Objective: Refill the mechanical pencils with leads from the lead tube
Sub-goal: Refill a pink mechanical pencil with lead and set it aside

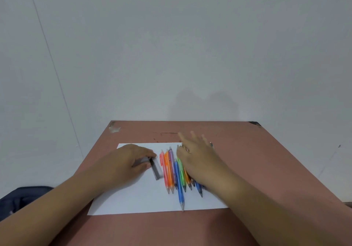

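Several coloured mechanical pencils (172, 171) lie side by side on a white sheet of paper (137, 200), tips toward me; a blue one (180, 188) sticks out nearest. My right hand (198, 160) lies flat over the right part of the row with straight, spread fingers, hiding several pencils. Two grey lead tubes lie left of the pencils: one (156, 170) rests free on the paper, the other (142, 161) is pinched between the thumb and fingers of my left hand (129, 160).
The paper sits on a reddish-brown table (266, 160) pushed against a pale wall. The table's far corners are worn. A dark blue cloth (22, 198) shows beyond the table's left edge.
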Action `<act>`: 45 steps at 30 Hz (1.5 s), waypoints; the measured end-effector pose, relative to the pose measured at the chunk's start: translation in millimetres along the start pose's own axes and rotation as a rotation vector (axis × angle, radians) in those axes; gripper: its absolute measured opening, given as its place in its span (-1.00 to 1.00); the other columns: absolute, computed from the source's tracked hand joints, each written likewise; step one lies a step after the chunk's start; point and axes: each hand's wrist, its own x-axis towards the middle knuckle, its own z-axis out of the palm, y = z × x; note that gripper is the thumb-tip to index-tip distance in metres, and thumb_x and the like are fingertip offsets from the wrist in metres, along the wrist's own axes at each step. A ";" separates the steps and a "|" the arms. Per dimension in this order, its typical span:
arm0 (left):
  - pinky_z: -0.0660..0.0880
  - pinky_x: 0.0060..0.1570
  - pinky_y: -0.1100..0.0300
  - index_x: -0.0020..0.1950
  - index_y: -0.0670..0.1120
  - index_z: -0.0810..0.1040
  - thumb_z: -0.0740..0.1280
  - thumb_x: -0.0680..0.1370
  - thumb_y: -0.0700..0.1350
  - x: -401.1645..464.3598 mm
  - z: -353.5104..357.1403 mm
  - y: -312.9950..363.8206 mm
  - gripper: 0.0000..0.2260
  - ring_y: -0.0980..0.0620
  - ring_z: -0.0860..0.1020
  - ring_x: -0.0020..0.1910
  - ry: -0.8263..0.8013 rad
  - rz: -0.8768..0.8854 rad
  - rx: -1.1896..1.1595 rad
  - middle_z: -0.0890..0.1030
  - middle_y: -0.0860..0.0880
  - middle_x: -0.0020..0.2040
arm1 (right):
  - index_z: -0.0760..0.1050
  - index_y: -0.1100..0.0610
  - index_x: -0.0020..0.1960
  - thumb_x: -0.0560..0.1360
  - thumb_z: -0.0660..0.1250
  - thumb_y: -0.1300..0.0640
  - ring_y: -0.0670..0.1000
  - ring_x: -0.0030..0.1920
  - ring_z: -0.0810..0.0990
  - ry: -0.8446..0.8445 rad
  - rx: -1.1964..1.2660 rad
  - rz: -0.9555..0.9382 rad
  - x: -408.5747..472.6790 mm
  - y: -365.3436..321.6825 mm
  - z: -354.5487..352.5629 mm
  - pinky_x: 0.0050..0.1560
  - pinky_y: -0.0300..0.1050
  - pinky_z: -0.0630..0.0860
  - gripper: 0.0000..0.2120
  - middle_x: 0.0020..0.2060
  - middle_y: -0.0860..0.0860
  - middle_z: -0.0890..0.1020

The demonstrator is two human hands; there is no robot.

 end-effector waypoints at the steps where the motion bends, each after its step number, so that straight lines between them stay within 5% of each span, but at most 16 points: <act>1: 0.25 0.12 0.50 0.36 0.28 0.49 0.28 0.62 0.12 1.2 -0.6 1.0 -0.70 0.44 0.33 0.20 -0.006 0.002 0.005 0.49 0.38 0.28 | -0.05 -0.24 0.61 0.65 -0.09 -0.22 0.10 0.62 -0.22 0.032 -0.001 0.021 -2.5 6.1 -5.9 0.57 0.23 -0.14 -0.46 0.63 -0.14 -0.10; 8: 0.24 0.16 0.46 0.39 0.26 0.48 0.26 0.63 0.10 6.4 1.1 8.8 -0.69 0.44 0.29 0.20 -0.012 0.006 0.015 0.47 0.37 0.29 | -0.01 -0.17 0.62 0.68 -0.04 -0.21 0.03 0.63 -0.01 -0.017 0.082 0.052 -11.4 32.4 -13.2 0.56 0.12 0.12 -0.47 0.63 -0.08 0.05; 13: 0.22 0.23 0.47 0.37 0.33 0.47 0.26 0.63 0.12 6.1 -1.9 9.5 -0.70 0.45 0.28 0.25 -0.036 0.004 -0.004 0.45 0.39 0.32 | 0.31 -0.20 0.42 0.69 -0.03 -0.15 -0.02 0.48 0.30 -0.040 0.115 -0.069 -23.6 26.1 -5.1 0.49 0.15 0.28 -0.65 0.40 -0.14 0.41; 16: 0.25 0.26 0.39 0.42 0.34 0.40 0.24 0.63 0.15 1.5 -7.1 12.1 -0.65 0.44 0.25 0.25 -0.063 -0.022 -0.009 0.42 0.37 0.38 | 0.20 -0.21 0.52 0.69 0.00 -0.16 -0.11 0.43 0.32 -0.037 0.129 -0.098 -29.9 31.6 -9.8 0.47 0.08 0.32 -0.60 0.40 -0.20 0.38; 19: 0.22 0.24 0.33 0.50 0.33 0.26 0.19 0.59 0.30 -12.6 -14.6 11.1 -0.53 0.38 0.23 0.32 -0.092 -0.080 0.050 0.32 0.36 0.42 | 0.00 -0.25 0.59 0.64 0.04 -0.30 -0.08 0.55 0.16 -0.049 0.023 -0.072 -42.6 50.3 -18.8 0.53 0.07 0.24 -0.44 0.53 -0.23 0.21; 22: 0.18 0.41 0.26 0.56 0.25 0.17 0.09 0.46 0.49 -30.9 -20.5 1.5 -0.29 0.30 0.16 0.46 -0.144 -0.156 0.081 0.23 0.33 0.50 | -0.27 -0.27 0.59 0.52 0.04 -0.48 -0.14 0.59 -0.29 -0.194 -0.128 -0.025 -57.8 71.7 -31.6 0.60 0.05 -0.20 -0.20 0.59 -0.26 -0.18; 25: 0.01 0.46 0.30 0.59 0.24 0.08 0.01 0.36 0.60 -45.0 -20.4 -4.5 -0.13 0.42 -0.02 0.43 -0.202 -0.177 0.071 0.06 0.39 0.53 | -0.38 -0.23 0.58 0.42 0.08 -0.57 -0.18 0.52 -0.44 -0.310 -0.256 -0.020 -64.2 84.8 -40.8 0.53 0.18 -0.42 -0.02 0.57 -0.27 -0.28; 30: -0.09 0.44 0.32 0.61 0.20 0.05 0.01 0.40 0.57 -34.1 -17.3 -5.8 -0.15 0.32 -0.03 0.53 -0.218 -0.183 0.078 0.00 0.32 0.58 | -0.33 -0.18 0.60 0.34 0.09 -0.62 -0.20 0.50 -0.48 -0.313 -0.275 -0.016 -45.9 100.4 -40.1 0.47 0.28 -0.49 0.06 0.56 -0.30 -0.25; 38: 0.04 0.55 0.12 0.61 0.14 0.13 0.01 0.43 0.57 23.5 -5.7 -29.2 -0.15 0.18 0.07 0.58 -0.207 -0.163 0.127 0.11 0.21 0.61 | -0.23 -0.26 0.60 0.21 0.03 -0.71 -0.14 0.57 -0.35 -0.250 -0.254 -0.001 5.6 117.4 -44.8 0.45 0.39 -0.45 0.11 0.57 -0.34 -0.15; 45: 0.13 0.49 0.14 0.59 0.13 0.19 0.07 0.49 0.50 52.6 -5.2 -34.7 -0.24 0.17 0.18 0.54 -0.207 -0.174 0.120 0.23 0.21 0.57 | -0.18 -0.26 0.60 0.26 0.08 -0.67 -0.09 0.61 -0.24 -0.241 -0.240 0.024 35.9 122.3 -51.0 0.49 0.43 -0.31 0.06 0.59 -0.30 -0.10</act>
